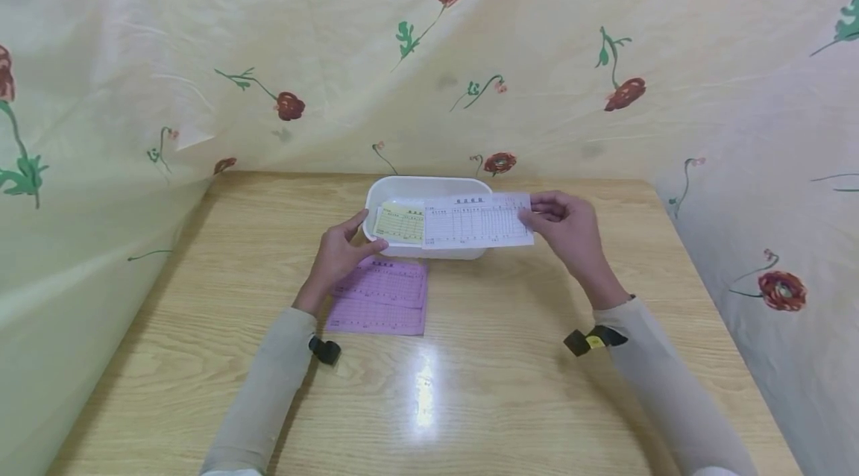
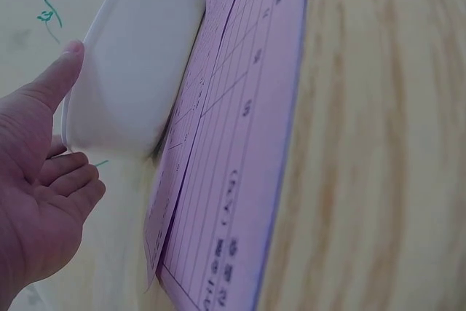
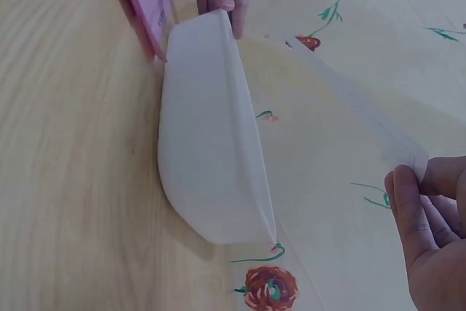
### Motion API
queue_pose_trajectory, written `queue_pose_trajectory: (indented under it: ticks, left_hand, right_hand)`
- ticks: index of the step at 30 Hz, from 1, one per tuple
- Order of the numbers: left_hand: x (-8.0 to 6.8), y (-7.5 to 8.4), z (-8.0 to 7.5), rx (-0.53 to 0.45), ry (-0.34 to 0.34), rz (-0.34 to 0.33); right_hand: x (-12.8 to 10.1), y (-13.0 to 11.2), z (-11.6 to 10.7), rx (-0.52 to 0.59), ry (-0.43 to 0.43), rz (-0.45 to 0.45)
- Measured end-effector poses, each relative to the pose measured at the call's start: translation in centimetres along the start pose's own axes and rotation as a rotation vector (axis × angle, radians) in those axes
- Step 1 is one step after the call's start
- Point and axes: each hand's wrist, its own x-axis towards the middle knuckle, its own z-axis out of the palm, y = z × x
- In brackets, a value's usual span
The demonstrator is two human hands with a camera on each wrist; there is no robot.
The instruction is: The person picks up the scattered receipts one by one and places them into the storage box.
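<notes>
A white printed form slip (image 1: 463, 221) is held above a white plastic tub (image 1: 463, 254). My right hand (image 1: 567, 226) pinches its right end between thumb and fingers; in the right wrist view the slip (image 3: 364, 107) appears nearly edge-on. At the tub's front left corner, my left hand (image 1: 341, 256) holds the rim, thumb in front and fingers along the left side. Inside the tub lies a yellowish form slip (image 1: 399, 224), its right part hidden behind the white one. Just in front of the tub, pink-purple form sheets (image 1: 376, 318) overlap on the table.
The wood-grain table (image 1: 503, 386) carries the tub near its back edge. A pale cloth (image 1: 349, 36) with red flowers hangs behind and along both sides. Dark straps sit on both wrists over light sleeves.
</notes>
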Motion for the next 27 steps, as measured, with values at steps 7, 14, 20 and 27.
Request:
queue_pose_trajectory:
  ticks: [7, 14, 20, 27]
  left_hand:
    - [0.1, -0.2, 0.0, 0.012, 0.002, -0.008]
    - [0.1, -0.3, -0.1, 0.007, 0.000, 0.011]
    - [0.1, -0.3, -0.1, -0.001, -0.001, 0.014]
    - [0.2, -0.3, -0.1, -0.008, -0.002, 0.010]
  right_hand:
    - [2.1, -0.3, 1.2, 0.084, 0.016, 0.031]
    - [4.1, 0.2, 3.0, 0.139, 0.050, 0.051]
    - [5.3, 0.4, 4.7, 0.169, 0.041, 0.082]
    - [6.1, 0.6, 6.7, 0.153, 0.034, 0.092]
